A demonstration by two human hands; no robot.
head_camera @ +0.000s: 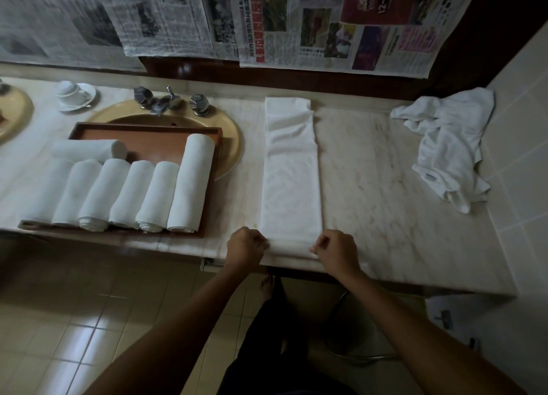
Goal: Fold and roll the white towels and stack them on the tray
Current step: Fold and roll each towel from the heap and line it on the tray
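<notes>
A white towel (pixel 292 169), folded into a long narrow strip, lies on the marble counter and runs from the back wall to the front edge. My left hand (pixel 247 244) pinches its near left corner and my right hand (pixel 335 250) pinches its near right corner, where the end is turned up into a small roll. To the left, a wooden tray (pixel 142 139) holds several rolled white towels (pixel 154 197), with one more roll (pixel 89 149) lying across them at the back. A crumpled white towel (pixel 450 145) lies at the counter's right end.
A sink (pixel 228 145) with a metal tap (pixel 166 100) sits partly under the tray. A cup on a saucer (pixel 75 95) stands at the back left. Newspapers (pixel 296 20) cover the wall behind. A tiled wall (pixel 522 145) bounds the right side.
</notes>
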